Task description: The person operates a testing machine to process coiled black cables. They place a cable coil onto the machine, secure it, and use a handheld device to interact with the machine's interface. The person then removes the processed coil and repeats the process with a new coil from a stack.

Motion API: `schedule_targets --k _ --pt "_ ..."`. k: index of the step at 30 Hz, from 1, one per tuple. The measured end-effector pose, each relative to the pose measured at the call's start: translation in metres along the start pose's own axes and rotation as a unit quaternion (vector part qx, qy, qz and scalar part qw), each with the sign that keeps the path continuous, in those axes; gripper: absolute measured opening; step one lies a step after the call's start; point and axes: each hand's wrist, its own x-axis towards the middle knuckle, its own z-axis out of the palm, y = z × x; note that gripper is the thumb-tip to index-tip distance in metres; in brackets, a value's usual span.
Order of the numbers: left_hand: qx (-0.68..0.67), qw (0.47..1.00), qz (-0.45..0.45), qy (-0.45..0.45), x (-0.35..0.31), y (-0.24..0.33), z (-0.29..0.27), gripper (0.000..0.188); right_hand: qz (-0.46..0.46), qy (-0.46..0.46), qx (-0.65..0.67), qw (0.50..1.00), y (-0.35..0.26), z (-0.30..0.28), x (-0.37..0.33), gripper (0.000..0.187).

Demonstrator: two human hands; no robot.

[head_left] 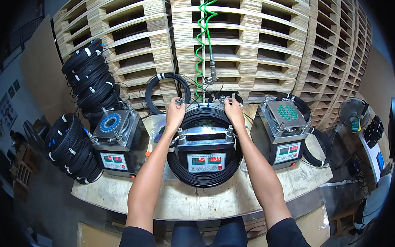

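Note:
Both my arms reach over a machine with a lit display panel [206, 163] in the middle of the table. A coil of black cable [200, 180] rings this machine. At its back left corner my left hand [176, 113] is closed, thumb and fingers on a metal knob [183, 101]. My right hand [234, 111] is closed at the back right corner, its fingers on another metal knob [222, 99]. Two more knobs, a front left knob [180, 132] and a front right knob [230, 130], stand untouched. The machine's top plate between my arms is partly washed out by glare.
Similar machines stand on either side: a left machine [112, 140] with a blue ring and a right machine [284, 137] with green dots on top. Stacked black cable coils [88, 76] rise at the left. Wooden pallets [240, 33] back the table [203, 206]; a green coiled hose [199, 45] hangs down.

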Motion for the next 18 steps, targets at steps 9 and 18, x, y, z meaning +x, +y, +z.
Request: schedule_targets --k 9,18 --pt "-0.015 0.999 -0.001 -0.042 0.002 0.005 -0.003 0.052 -0.047 0.005 0.044 0.998 0.001 0.002 0.001 0.045" --pt "0.114 0.992 0.047 -0.011 0.019 -0.013 0.007 0.061 -0.125 0.013 0.077 0.989 0.005 0.006 -0.001 0.044"
